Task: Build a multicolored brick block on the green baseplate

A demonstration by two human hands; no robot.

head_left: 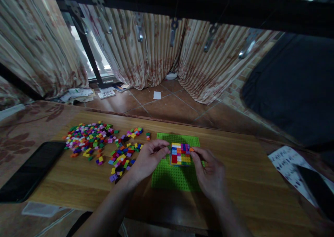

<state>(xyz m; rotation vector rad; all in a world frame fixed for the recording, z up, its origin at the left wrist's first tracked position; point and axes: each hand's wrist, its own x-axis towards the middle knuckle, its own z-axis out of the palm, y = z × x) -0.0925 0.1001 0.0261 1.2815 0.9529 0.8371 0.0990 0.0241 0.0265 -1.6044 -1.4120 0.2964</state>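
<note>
Multicoloured block of small plastic bricks (180, 153) sits on a green studded baseplate (175, 176), mid wooden desk (245, 181). Left hand (148, 158) pinches its left edge; right hand (208, 172) pinches the right edge, apparently at an orange brick (191, 149). Both equally near. Loose bricks (100, 141) lie left.

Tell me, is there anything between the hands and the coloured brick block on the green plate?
Nothing visible. The left hand and the right hand already touch the brick block at its two sides, on the green baseplate. The loose bricks lie apart, to the left.
</note>
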